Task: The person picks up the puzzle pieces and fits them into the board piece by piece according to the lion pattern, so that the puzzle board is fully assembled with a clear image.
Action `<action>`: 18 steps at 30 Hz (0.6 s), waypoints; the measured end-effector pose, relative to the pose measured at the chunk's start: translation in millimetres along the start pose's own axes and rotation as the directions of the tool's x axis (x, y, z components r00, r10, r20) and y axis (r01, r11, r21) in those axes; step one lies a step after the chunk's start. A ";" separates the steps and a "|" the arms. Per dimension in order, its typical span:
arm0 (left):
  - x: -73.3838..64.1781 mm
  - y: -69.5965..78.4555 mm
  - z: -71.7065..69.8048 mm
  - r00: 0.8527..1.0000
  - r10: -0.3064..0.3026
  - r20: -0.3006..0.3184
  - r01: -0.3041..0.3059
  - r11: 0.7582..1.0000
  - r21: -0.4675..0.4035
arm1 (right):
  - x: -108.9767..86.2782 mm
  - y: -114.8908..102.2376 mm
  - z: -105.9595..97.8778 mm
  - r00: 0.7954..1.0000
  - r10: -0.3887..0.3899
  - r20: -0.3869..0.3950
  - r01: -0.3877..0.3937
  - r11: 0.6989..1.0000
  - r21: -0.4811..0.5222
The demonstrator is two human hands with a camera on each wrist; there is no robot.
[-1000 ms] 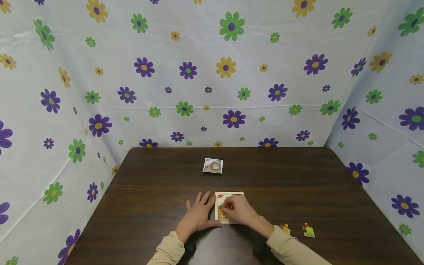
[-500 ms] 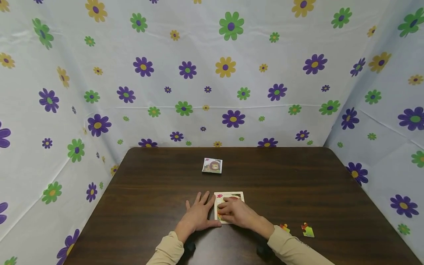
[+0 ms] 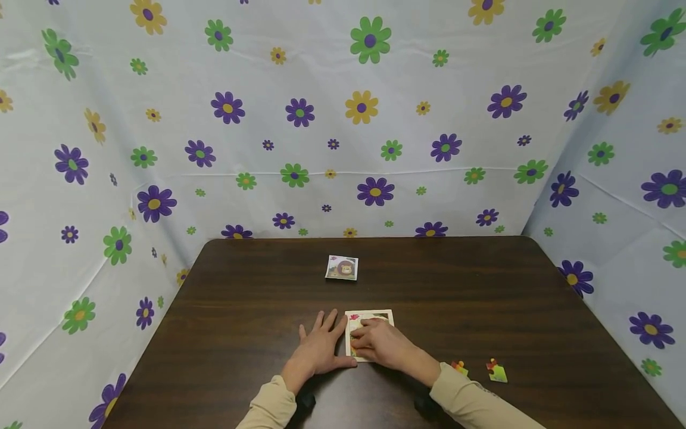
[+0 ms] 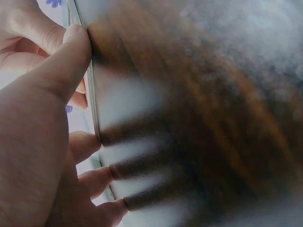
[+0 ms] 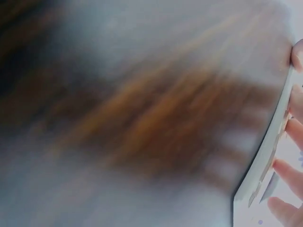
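A small jigsaw puzzle board with a pale frame lies on the table in the head view. My left hand rests flat beside it, fingers spread, with thumb and index finger touching its left edge. Over the board lies my right hand, its fingertips pressing on the puzzle's surface and covering much of the picture. In the right wrist view, separated fingers touch the top of the board. The left wrist view shows the left thumb against the board's edge.
Two loose puzzle pieces lie to the right: a green and red one and another partly behind the right sleeve. A lion picture card lies farther back on the dark wooden table. Flowered cloth hangs around the table.
My right hand has gone from a pinched pose over the board to fingers spread and pressing on it. The left hand has stayed at the board's left edge.
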State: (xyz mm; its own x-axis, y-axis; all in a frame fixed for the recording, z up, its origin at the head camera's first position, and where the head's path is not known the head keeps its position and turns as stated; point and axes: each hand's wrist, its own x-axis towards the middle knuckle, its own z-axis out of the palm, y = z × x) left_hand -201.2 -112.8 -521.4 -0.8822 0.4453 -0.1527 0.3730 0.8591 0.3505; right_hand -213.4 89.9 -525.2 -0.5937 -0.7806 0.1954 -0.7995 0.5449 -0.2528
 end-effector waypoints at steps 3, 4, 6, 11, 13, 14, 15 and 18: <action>0.3 0.0 -1.6 1.000 0.006 -0.006 -0.006 1.000 0.000 | 1.5 1.2 0.4 1.000 0.001 -0.014 -0.001 1.000 0.025; 0.1 0.0 -1.4 1.000 0.007 -0.006 -0.007 1.000 -0.001 | 1.2 1.6 1.1 1.000 -0.006 -0.027 0.008 0.999 0.042; -0.5 0.1 -0.6 1.000 0.006 -0.001 -0.006 1.000 -0.003 | 0.3 2.4 1.7 0.998 -0.023 -0.064 0.029 0.995 0.092; 0.8 -0.4 1.0 1.000 0.003 -0.004 -0.003 1.000 0.002 | -7.5 6.3 -11.7 0.989 0.018 -0.144 0.026 0.955 0.297; 1.7 -0.2 1.2 1.000 0.002 -0.006 -0.002 1.000 0.000 | -13.7 9.2 -22.8 0.986 0.064 -0.155 -0.005 0.936 0.353; 2.1 -0.2 1.2 1.000 0.001 -0.006 -0.001 1.000 0.000 | -17.5 10.9 -28.6 0.984 0.086 -0.158 -0.023 0.931 0.365; 2.3 -0.2 1.2 1.000 -0.001 -0.006 0.001 1.000 0.000 | -21.6 12.7 -34.3 0.981 0.107 -0.161 -0.040 0.927 0.372; 2.4 -0.4 1.1 1.000 -0.006 -0.004 0.006 1.000 -0.002 | -36.4 20.3 -49.1 0.973 0.167 -0.162 -0.101 0.930 0.353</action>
State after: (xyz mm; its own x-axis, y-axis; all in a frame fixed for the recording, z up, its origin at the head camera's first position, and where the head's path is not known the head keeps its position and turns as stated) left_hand -203.1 -111.8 -522.9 -0.8857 0.4390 -0.1509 0.3670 0.8612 0.3517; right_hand -212.4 144.4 -490.9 -0.7255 -0.6188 0.3011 -0.6517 0.4773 -0.5894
